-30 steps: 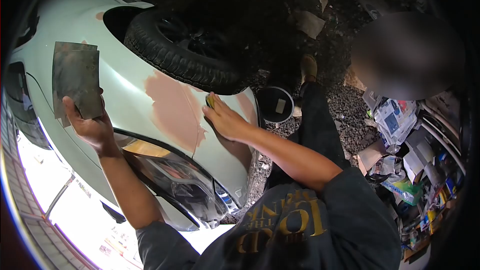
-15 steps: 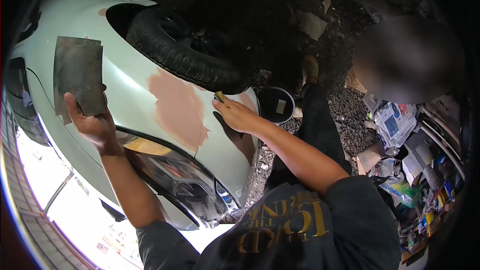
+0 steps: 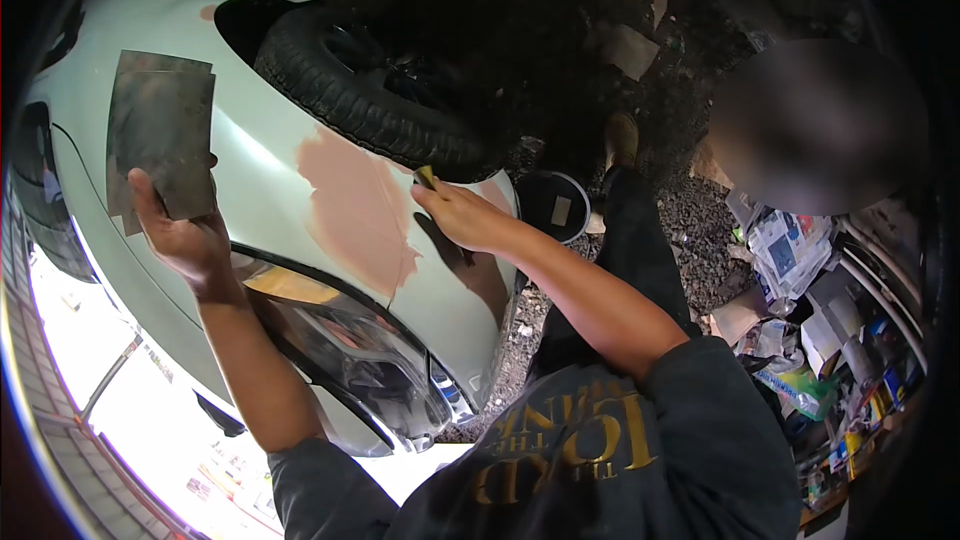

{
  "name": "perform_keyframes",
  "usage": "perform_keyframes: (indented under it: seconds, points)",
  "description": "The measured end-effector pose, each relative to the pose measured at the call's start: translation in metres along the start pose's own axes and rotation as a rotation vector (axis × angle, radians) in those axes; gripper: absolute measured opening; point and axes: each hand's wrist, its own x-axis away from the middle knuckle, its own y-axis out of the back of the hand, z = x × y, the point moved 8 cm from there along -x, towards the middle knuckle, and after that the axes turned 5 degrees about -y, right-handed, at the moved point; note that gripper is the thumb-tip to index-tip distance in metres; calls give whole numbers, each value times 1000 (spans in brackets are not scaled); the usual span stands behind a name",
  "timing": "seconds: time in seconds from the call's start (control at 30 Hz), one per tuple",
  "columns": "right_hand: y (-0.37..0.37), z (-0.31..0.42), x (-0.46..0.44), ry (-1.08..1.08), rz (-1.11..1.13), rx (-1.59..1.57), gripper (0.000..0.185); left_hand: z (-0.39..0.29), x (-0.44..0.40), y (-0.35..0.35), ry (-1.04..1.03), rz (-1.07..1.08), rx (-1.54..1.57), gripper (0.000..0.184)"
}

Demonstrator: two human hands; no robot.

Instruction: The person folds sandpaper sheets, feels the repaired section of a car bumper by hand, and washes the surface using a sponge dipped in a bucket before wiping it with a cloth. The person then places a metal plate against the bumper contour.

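My left hand (image 3: 185,245) holds several dark grey sheets (image 3: 165,135) upright above the pale car body (image 3: 250,155), thumb on the near face. My right hand (image 3: 460,218) is closed on a small yellow and dark pad (image 3: 425,178) at the edge of the fender, beside the wheel arch. To its left lies a pinkish patch (image 3: 350,210) on the fender. Part of the pad is hidden by my fingers, and whether it touches the panel is hard to tell.
A tyre (image 3: 350,100) sits above the fender. A round dark bucket (image 3: 552,208) with a light block stands right of the car. Newspapers (image 3: 785,245) and mixed clutter fill the right side. The headlight (image 3: 350,335) is below the patch.
My right hand has lifted and shifted slightly right, then back left, with the pad near the fender edge. My left hand and the sheets have risen a little.
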Motion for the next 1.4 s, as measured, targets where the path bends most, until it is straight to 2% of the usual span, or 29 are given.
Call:
perform_keyframes:
  seconds: [0.07, 0.17, 0.2, 0.27, 0.3, 0.4, 0.5, 0.57, 0.7, 0.77, 0.9, 0.97, 1.1, 1.2, 1.23, 1.3, 1.4]
  points:
    - [4, -22, 0, -13, -49, 71, 77, -1, -2, 1, 13, 33, 70, 49]
    - [1, -32, -13, -98, -12, 120, 76, 0, -4, 7, -35, 31, -39, 49]
    - [3, -3, -5, 41, -16, 78, 77, 0, -4, 7, -43, 11, -70, 49]
    - [0, 12, -1, 22, 45, -17, 78, 0, 2, 5, -36, -95, -122, 49]
    - [-5, 13, -2, 13, 78, -70, 78, 0, 0, 5, -31, -63, -97, 49]
    - [-18, -16, 13, 155, -118, 57, 79, -1, -5, 3, -23, -11, -41, 49]
    - [-48, -22, 66, 161, -120, 154, 79, -2, 1, -4, 12, 11, 8, 47]
    - [-48, -19, 62, 151, -162, 128, 78, -3, 4, -13, 62, 96, 114, 43]
    - [-20, -15, -17, 153, -253, 43, 76, 0, 3, -5, 21, 29, 88, 50]
    - [-22, -19, -17, 113, -246, 71, 76, 2, 2, -4, 16, 56, 97, 51]
    - [-58, -12, 59, 163, -221, 159, 76, 0, 3, -11, 51, 113, 118, 44]
    - [-59, -12, 63, 123, -186, 81, 78, 0, 3, -10, 70, 93, 132, 44]
    - [-22, -13, -11, 89, -235, -20, 80, 2, 1, -6, 26, 39, 92, 50]
    - [-24, -24, -30, 117, -286, 23, 80, 0, 2, -2, 17, 16, 7, 49]
    - [-35, -26, -4, 150, -241, -48, 79, -1, 2, -6, 1, -13, -33, 49]
    - [-56, -14, 58, 149, -250, 93, 77, 2, 0, -3, -2, -41, -37, 49]
    - [-50, 3, 67, 160, -205, 99, 74, 6, 0, 5, 42, -4, 52, 49]
